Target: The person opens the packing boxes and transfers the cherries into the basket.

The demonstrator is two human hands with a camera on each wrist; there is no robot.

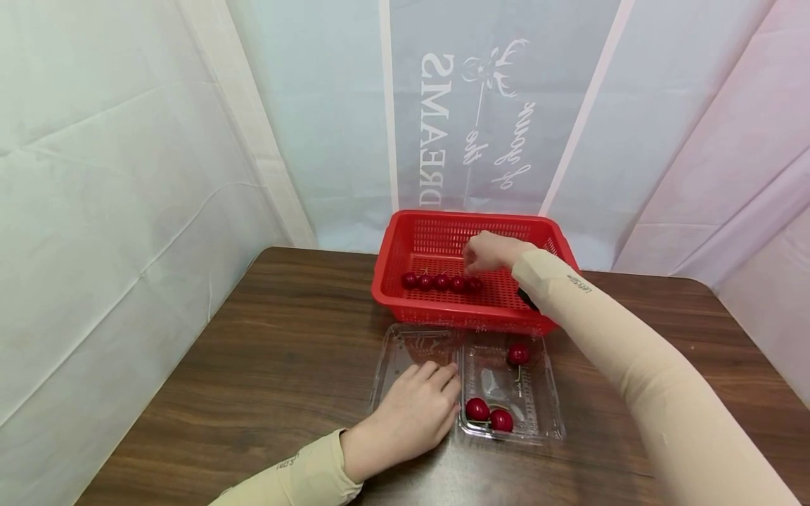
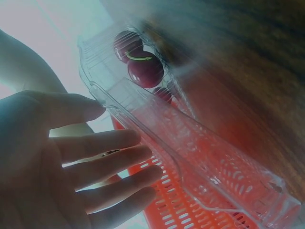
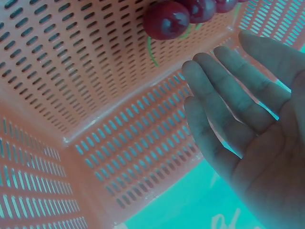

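My right hand is inside the red plastic basket, fingers loosely bent and holding nothing in the right wrist view. Beside its fingertips, a row of several dark red cherries with green stems lies on the basket floor. My left hand rests on the hinge side of a clear plastic clamshell box, its fingers nearly straight in the left wrist view. Two cherries sit together at the box's near end, and another cherry lies at the far end. The box's lid is folded out to the left.
Behind the box, the basket stands near the back edge of the dark wood table. A pale printed curtain hangs right behind the basket, and white cloth closes off the left side.
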